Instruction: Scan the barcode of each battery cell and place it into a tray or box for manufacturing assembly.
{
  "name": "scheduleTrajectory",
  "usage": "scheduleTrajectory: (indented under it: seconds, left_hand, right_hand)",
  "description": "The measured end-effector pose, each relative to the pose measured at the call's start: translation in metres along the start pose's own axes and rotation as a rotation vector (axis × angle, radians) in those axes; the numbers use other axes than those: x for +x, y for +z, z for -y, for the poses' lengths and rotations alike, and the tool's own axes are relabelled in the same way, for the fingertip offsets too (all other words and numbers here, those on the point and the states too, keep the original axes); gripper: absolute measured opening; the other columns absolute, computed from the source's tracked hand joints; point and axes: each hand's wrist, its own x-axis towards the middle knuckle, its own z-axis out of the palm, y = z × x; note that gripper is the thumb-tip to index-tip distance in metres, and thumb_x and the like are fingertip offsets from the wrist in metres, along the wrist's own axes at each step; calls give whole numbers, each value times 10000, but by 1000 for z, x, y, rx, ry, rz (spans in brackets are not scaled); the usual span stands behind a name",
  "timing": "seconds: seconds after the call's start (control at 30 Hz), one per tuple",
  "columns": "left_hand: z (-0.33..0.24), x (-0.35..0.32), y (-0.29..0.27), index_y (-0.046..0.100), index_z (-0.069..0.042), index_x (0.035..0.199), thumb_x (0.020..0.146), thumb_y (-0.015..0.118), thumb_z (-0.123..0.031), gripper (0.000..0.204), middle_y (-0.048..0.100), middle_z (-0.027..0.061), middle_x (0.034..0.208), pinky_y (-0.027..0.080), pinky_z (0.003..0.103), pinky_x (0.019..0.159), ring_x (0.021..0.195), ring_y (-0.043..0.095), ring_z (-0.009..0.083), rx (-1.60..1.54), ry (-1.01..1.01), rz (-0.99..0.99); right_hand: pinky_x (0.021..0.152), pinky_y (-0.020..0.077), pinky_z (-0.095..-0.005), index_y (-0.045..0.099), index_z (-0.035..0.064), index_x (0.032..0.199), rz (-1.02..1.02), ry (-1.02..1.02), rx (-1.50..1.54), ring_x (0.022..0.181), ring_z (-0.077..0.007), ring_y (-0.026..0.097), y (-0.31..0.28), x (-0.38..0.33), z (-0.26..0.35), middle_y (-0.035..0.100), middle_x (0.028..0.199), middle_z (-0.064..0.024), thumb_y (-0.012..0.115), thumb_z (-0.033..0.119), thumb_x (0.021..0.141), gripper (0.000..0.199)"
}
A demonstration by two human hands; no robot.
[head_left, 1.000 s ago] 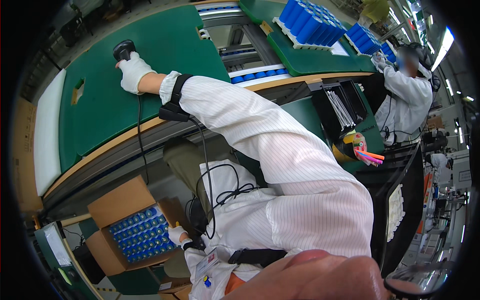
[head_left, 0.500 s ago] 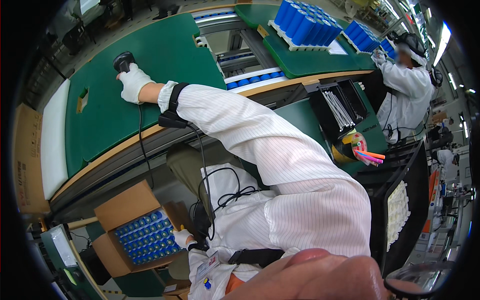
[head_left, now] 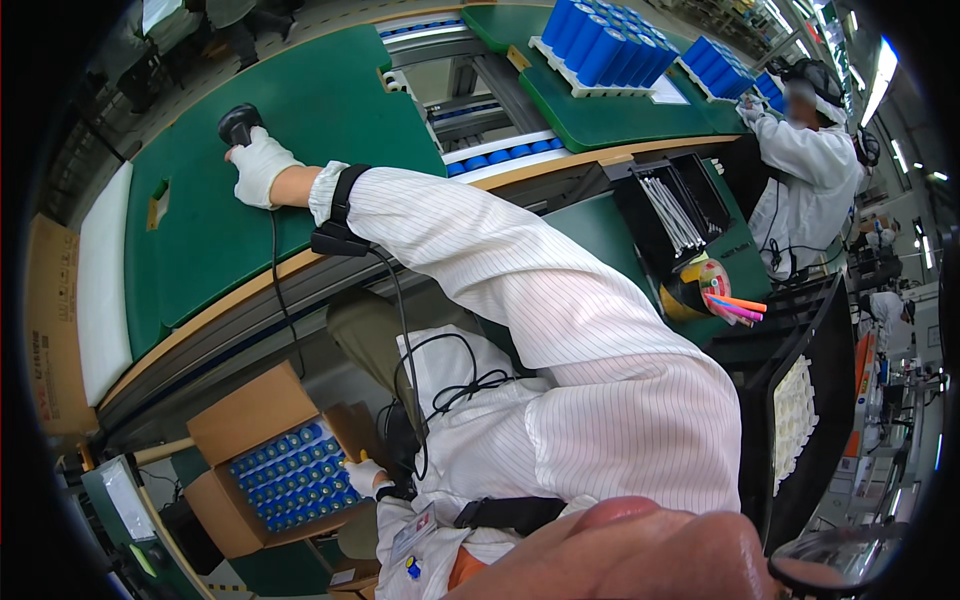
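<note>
My left arm stretches across to the green worktop [head_left: 330, 120]. My gloved left hand [head_left: 262, 168] is closed round the handle of a black handheld scanner [head_left: 240, 122], just above the worktop. A black cable [head_left: 276, 280] runs down from that hand. A black band with a small box [head_left: 340, 238] circles the left wrist. My gloved right hand [head_left: 368, 478], small in view, is at the edge of an opened cardboard box [head_left: 245, 408]. Rows of blue cylindrical battery cells [head_left: 295, 470] fill the box. One finger there looks yellow; whether this hand grips anything is too small to tell.
Trays of tall blue cells [head_left: 608, 55] stand on the far worktop. A roller conveyor [head_left: 505, 160] crosses between the worktops. A black bin of metal rods [head_left: 672, 215], tape rolls [head_left: 700, 285] and pens [head_left: 738, 308] lie to the right. A co-worker [head_left: 810, 150] sits beyond.
The whole view has shifted slightly left. Both hands keep nearly the same pose, the left still round the scanner. At the far upper left, a person's legs have come into view.
</note>
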Motion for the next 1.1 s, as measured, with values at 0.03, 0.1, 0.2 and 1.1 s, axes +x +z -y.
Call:
scheduleTrajectory:
  seconds: [0.03,0.1,0.2,1.1]
  left_hand:
    - [1,1,1,655,-65,995,884,592,-225,204,713,210,858,533,493,678,796,687,425,7,1,3]
    - [3,3,4,658,-67,990,885,593,-226,201,712,208,853,533,494,670,790,687,424,7,11,0]
    - [4,5,8,662,-70,980,886,599,-231,198,711,206,843,530,495,656,777,687,422,3,15,-14]
    - [1,2,2,680,-76,1068,886,594,-264,275,720,191,856,527,486,647,765,690,408,-30,-16,33]
  right_hand:
    - [1017,473,-416,613,119,1284,-4,-3,9,1128,-437,575,0,0,0,433,1332,-286,582,173,809,479]
    - [1018,473,-415,617,118,1281,2,-8,-15,1124,-436,577,-1,0,1,433,1334,-286,583,176,809,477]
    - [1018,472,-413,618,120,1284,0,-8,-15,1118,-436,580,-1,0,1,435,1332,-290,584,178,809,480]
    - [1044,454,-412,611,117,1282,0,3,-12,1143,-447,566,-3,-2,4,410,1370,-307,578,155,806,478]
